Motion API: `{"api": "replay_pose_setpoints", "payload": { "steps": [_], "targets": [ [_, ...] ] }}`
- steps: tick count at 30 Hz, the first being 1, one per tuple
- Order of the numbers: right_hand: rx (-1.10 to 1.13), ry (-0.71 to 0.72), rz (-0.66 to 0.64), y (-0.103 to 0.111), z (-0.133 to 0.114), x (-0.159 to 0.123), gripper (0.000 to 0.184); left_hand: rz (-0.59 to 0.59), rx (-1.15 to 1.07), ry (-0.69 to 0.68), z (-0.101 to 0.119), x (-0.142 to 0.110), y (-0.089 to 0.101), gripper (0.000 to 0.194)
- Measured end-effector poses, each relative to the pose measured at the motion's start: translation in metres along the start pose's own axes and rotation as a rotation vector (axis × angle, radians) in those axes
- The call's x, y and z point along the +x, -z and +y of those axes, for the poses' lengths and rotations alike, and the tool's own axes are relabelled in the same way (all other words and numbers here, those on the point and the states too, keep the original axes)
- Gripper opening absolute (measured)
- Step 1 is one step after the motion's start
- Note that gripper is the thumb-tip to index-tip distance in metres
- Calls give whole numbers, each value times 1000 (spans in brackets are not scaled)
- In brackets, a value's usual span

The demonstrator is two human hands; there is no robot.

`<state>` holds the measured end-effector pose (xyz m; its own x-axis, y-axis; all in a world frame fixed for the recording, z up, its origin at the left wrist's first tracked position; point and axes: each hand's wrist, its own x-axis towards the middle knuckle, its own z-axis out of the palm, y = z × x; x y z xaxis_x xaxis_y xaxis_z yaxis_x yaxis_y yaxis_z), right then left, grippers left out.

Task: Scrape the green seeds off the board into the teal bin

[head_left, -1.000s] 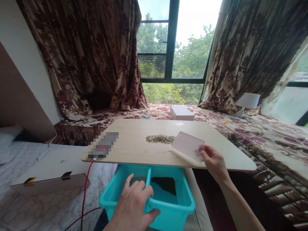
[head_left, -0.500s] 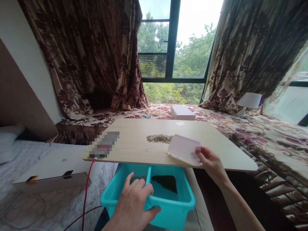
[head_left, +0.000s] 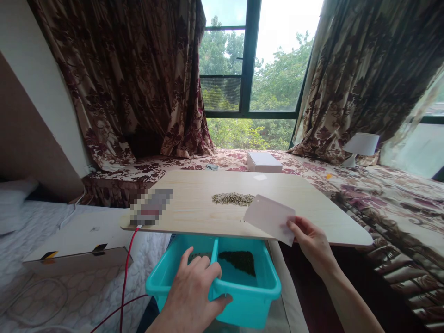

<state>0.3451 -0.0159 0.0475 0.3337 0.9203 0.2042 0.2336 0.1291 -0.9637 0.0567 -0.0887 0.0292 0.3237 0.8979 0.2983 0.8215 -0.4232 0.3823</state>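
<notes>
My right hand pinches the near right corner of a thin, whitish plastic sheet, which is tilted over the board's front edge. Just beyond the sheet's left end, a pile of small mottled seeds or beans lies on the light wooden board. A couple of loose grains sit near the sheet's lower left corner. Below, my left hand grips the near rim of a turquoise divided bin, with the thumb outside. Dark green grains lie in its right compartment; my hand partly covers the left one, where some pale grains show.
A blurred-out flat device with a red cable lies on the board's left end. Behind the board are a white box and a lamp. A long white carton rests on the bed at left.
My right hand has moved slightly right and down, drawing the sheet away from the pile. Grains that were along the sheet's front edge are mostly gone from view. My left hand stays on the bin.
</notes>
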Motion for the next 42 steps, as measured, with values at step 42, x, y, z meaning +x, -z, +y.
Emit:
{"api": "replay_pose_setpoints", "payload": {
  "steps": [42],
  "targets": [
    [-109, 93, 73, -7, 9, 37, 30, -178, 118, -199, 43, 30, -19, 41]
  ]
}}
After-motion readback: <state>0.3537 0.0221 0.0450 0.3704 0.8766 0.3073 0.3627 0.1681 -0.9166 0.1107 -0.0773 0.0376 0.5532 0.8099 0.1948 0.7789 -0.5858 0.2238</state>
